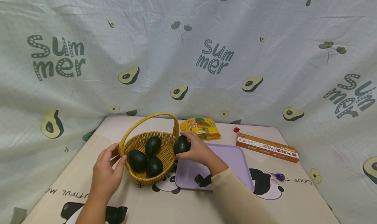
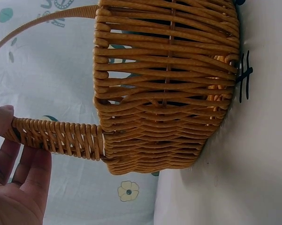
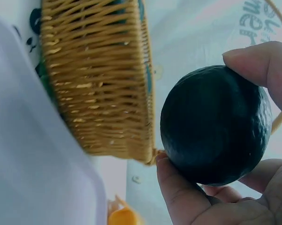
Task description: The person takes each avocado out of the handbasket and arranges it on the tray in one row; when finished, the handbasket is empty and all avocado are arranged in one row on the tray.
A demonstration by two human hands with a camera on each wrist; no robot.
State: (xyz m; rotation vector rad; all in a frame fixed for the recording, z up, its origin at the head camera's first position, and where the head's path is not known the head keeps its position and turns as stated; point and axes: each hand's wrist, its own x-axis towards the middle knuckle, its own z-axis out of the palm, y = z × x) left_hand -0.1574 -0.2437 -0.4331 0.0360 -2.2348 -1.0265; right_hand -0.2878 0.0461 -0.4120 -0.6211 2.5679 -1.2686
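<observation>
A wicker basket [image 1: 165,153] with a hoop handle stands on the mat and holds three dark green avocados [image 1: 152,146]. My left hand [image 1: 113,158] grips its left rim where the handle [image 2: 56,137] joins, thumb on one side and fingers [image 2: 30,176] on the other. My right hand [image 1: 192,148] holds a fourth avocado [image 1: 181,145] just outside the basket's right rim, above the far left corner of a lilac tray [image 1: 232,158]. In the right wrist view the fingers [image 3: 267,70] and thumb curl round this avocado [image 3: 216,126], with the basket wall [image 3: 103,79] beside it.
A yellow snack bag [image 1: 201,127] lies behind the tray. A long brown pasta box [image 1: 267,147] lies at the right, a small red sweet [image 1: 235,129] near it and a purple lollipop [image 1: 279,176] in front. A printed cloth backdrop [image 1: 188,53] walls in the table.
</observation>
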